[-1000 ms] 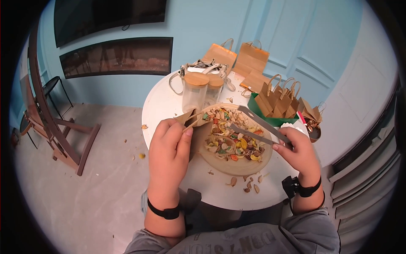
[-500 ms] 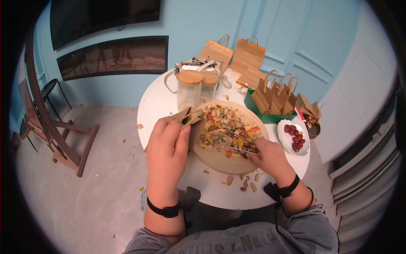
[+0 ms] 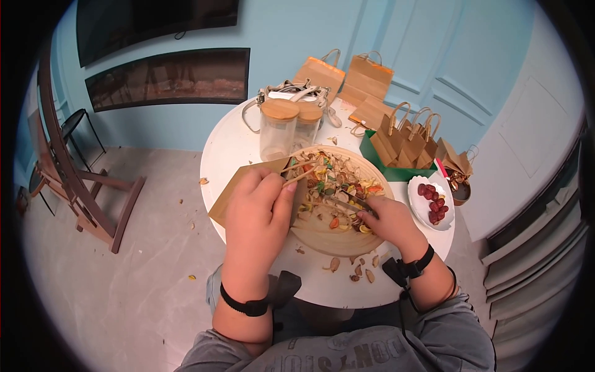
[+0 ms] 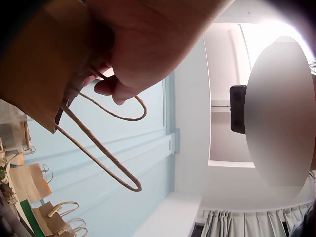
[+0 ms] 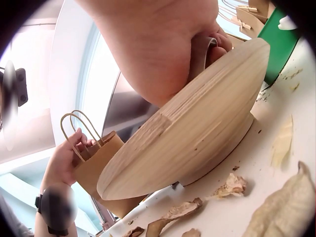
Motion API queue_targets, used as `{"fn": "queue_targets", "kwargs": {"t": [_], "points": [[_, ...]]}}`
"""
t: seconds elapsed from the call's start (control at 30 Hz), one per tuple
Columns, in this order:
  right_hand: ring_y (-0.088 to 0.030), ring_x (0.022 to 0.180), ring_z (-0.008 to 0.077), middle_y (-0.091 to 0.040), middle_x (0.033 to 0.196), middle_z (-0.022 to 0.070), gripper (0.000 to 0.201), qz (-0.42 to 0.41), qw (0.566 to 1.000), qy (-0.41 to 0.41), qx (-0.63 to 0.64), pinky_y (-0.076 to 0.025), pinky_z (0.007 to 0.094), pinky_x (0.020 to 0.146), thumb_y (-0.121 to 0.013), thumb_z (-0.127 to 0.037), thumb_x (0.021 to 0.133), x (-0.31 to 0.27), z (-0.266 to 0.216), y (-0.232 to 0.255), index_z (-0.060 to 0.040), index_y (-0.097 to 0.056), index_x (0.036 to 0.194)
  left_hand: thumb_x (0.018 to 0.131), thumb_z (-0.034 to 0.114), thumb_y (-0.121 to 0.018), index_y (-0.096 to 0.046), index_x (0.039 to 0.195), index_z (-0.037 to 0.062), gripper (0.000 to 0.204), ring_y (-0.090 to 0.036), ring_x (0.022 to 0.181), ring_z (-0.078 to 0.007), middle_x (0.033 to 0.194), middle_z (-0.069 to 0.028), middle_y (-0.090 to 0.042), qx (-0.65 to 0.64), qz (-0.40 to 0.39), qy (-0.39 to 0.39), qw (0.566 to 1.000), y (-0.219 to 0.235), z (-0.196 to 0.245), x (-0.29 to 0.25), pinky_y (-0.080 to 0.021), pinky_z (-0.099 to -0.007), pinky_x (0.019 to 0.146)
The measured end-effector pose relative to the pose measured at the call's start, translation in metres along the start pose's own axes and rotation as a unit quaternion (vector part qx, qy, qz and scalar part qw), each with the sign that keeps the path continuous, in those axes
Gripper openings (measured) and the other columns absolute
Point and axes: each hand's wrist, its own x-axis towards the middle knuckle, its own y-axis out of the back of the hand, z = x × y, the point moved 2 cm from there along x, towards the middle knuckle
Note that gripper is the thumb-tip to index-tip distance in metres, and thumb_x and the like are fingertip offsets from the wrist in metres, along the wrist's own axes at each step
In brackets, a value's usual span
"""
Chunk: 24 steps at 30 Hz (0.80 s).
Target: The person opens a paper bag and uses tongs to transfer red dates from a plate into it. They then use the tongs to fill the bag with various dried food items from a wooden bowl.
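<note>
The left hand (image 3: 259, 208) grips the top of a brown paper bag (image 3: 238, 185), which tilts at the left rim of a wooden tray (image 3: 338, 247). Two looped cord handles (image 4: 101, 148) stick out beside that hand in the left wrist view. Dried petals and leaves in mixed colours (image 3: 328, 170) lie on the tray. Low over them, the right hand (image 3: 395, 224) holds metal tongs (image 3: 347, 203) whose tips reach into the pieces. In the right wrist view the tray's side hides those tips, and the right hand (image 5: 163, 49) shows above its rim.
Two wooden-lidded jars (image 3: 277, 133) stand behind the tray. A green box (image 3: 396, 170) with small paper bags is at the back right, near a white dish (image 3: 427, 214) of dark red fruit. Loose dried pieces (image 3: 335, 264) lie before the tray; more paper bags (image 3: 367, 77) stand behind.
The right hand has lowered the tongs from above the tray into the dried pieces and moved left. The left hand has shifted right with the bag, whose side now shows more.
</note>
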Motion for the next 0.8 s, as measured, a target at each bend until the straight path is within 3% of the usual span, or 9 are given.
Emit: {"fn": "queue_targets", "kwargs": {"t": [0.03,0.27,0.47,0.6,0.7,0.77,0.8], "points": [[-0.064,0.082,0.0361,-0.065,0.083,0.0145,0.030,0.014,1.000,0.008,-0.003,-0.051,0.0450,0.071,-0.065,-0.034,0.090,0.000,0.001,0.000,-0.0047,-0.061,0.089,0.090,0.011,-0.066,-0.061,0.085,-0.0014,0.014,-0.059,0.079,-0.0350,0.089,-0.0159,-0.060,-0.004,0.002,-0.003,1.000,0.000,0.000,0.000,-0.048,-0.0411,0.070],[-0.063,0.080,0.0361,-0.064,0.081,0.0139,0.027,0.054,0.998,0.036,0.005,-0.050,0.0452,0.069,-0.067,-0.031,0.087,-0.004,0.006,0.000,-0.0054,-0.060,0.087,0.090,0.011,-0.066,-0.061,0.085,-0.0020,0.015,-0.059,0.079,-0.0356,0.089,-0.0163,-0.061,-0.008,0.011,-0.019,1.000,0.001,-0.003,0.000,-0.048,-0.0414,0.070],[-0.062,0.078,0.0361,-0.061,0.079,0.0153,0.027,0.081,0.996,0.019,0.045,-0.047,0.0442,0.066,-0.070,-0.028,0.086,-0.006,-0.005,0.041,-0.0034,-0.059,0.086,0.089,0.009,-0.065,-0.060,0.085,-0.0019,0.013,-0.058,0.078,-0.0357,0.086,-0.0160,-0.061,-0.021,0.019,0.006,1.000,0.007,-0.003,-0.001,-0.048,-0.0408,0.068],[-0.059,0.073,0.0344,-0.057,0.075,0.0147,0.026,0.114,0.986,0.057,0.106,-0.045,0.0418,0.063,-0.071,-0.025,0.086,-0.011,-0.032,0.086,-0.0016,-0.059,0.086,0.090,0.007,-0.064,-0.059,0.085,-0.0017,0.011,-0.058,0.078,-0.0360,0.086,-0.0164,-0.060,-0.020,0.032,-0.012,0.999,0.006,-0.003,-0.003,-0.047,-0.0414,0.068],[-0.059,0.073,0.0340,-0.056,0.075,0.0147,0.026,0.083,0.985,0.091,0.121,-0.045,0.0418,0.063,-0.070,-0.025,0.086,-0.015,-0.056,0.106,-0.0024,-0.059,0.083,0.090,0.007,-0.064,-0.059,0.087,-0.0017,0.010,-0.058,0.078,-0.0364,0.087,-0.0168,-0.060,-0.014,0.049,-0.012,0.999,0.004,-0.001,-0.006,-0.047,-0.0418,0.069],[-0.061,0.074,0.0341,-0.057,0.075,0.0140,0.025,0.045,0.980,0.182,0.064,-0.047,0.0420,0.063,-0.071,-0.026,0.085,-0.015,-0.075,0.108,-0.0037,-0.058,0.083,0.090,0.007,-0.064,-0.059,0.088,-0.0017,0.010,-0.058,0.078,-0.0366,0.087,-0.0169,-0.061,-0.011,0.063,-0.011,0.998,0.002,-0.001,-0.007,-0.047,-0.0419,0.069],[-0.061,0.074,0.0341,-0.057,0.075,0.0140,0.025,0.046,0.980,0.182,0.064,-0.047,0.0420,0.063,-0.071,-0.026,0.085,-0.013,-0.080,0.105,-0.0037,-0.058,0.083,0.090,0.006,-0.064,-0.059,0.088,-0.0017,0.010,-0.058,0.079,-0.0365,0.088,-0.0170,-0.061,-0.016,0.069,-0.020,0.997,0.002,-0.002,-0.008,-0.047,-0.0420,0.070]]}}
